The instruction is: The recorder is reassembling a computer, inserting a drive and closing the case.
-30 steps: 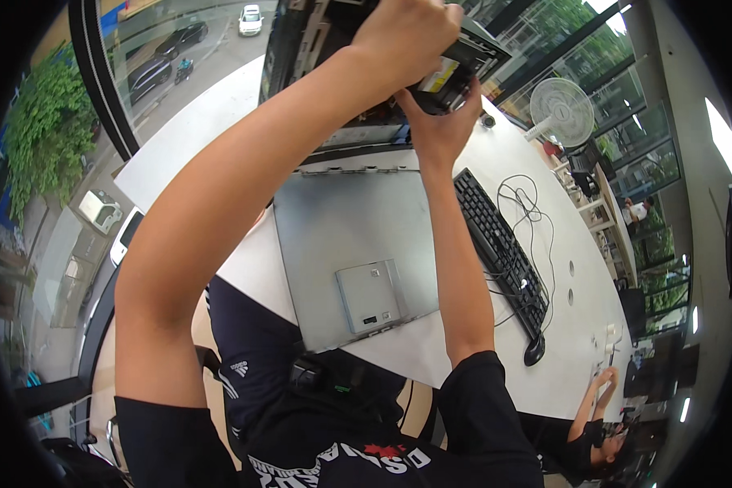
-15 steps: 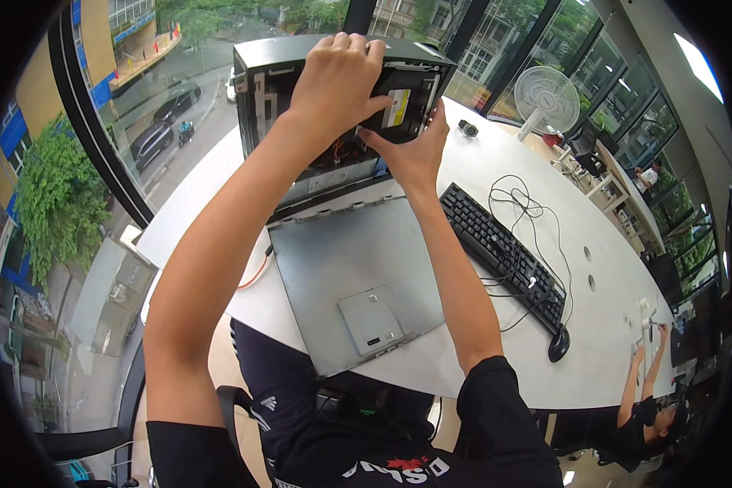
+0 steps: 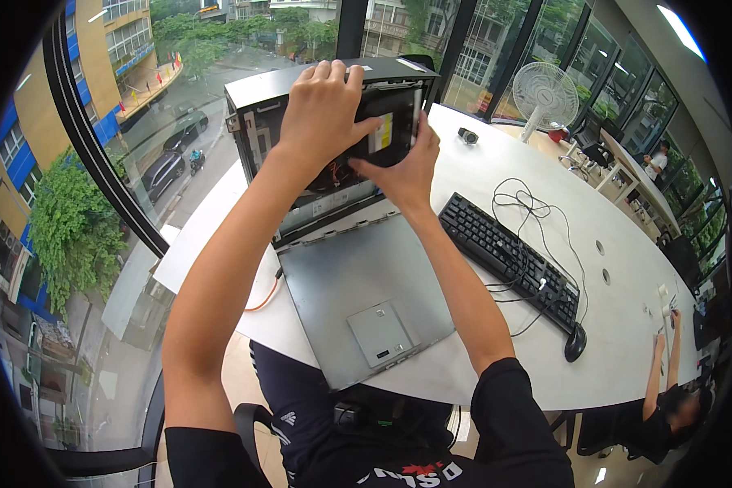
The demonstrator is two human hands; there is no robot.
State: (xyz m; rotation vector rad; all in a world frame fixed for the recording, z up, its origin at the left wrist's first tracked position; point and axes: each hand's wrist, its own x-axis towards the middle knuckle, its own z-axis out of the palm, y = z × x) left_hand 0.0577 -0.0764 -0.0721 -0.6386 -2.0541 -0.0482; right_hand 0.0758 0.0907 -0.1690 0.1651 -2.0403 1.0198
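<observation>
An open desktop computer case (image 3: 256, 114) stands on the white table (image 3: 626, 268), its side removed. My left hand (image 3: 321, 110) reaches over the top of the case and grips a black boxy component (image 3: 390, 134) with a yellow sticker inside it. My right hand (image 3: 406, 167) presses against the same component from below and the right, fingers spread along its edge. The grey side panel (image 3: 366, 293) lies flat on the table in front of the case, between my forearms.
A black keyboard (image 3: 508, 260) and mouse (image 3: 575, 343) with tangled cables lie to the right. An orange cable (image 3: 267, 297) hangs at the table's left edge. A white fan (image 3: 545, 93) stands far right. Another person (image 3: 675, 398) sits low at the right. Glass windows run behind.
The view has tilted down, so the case and my hands sit lower in the picture. Both hands stay on the black component inside the case.
</observation>
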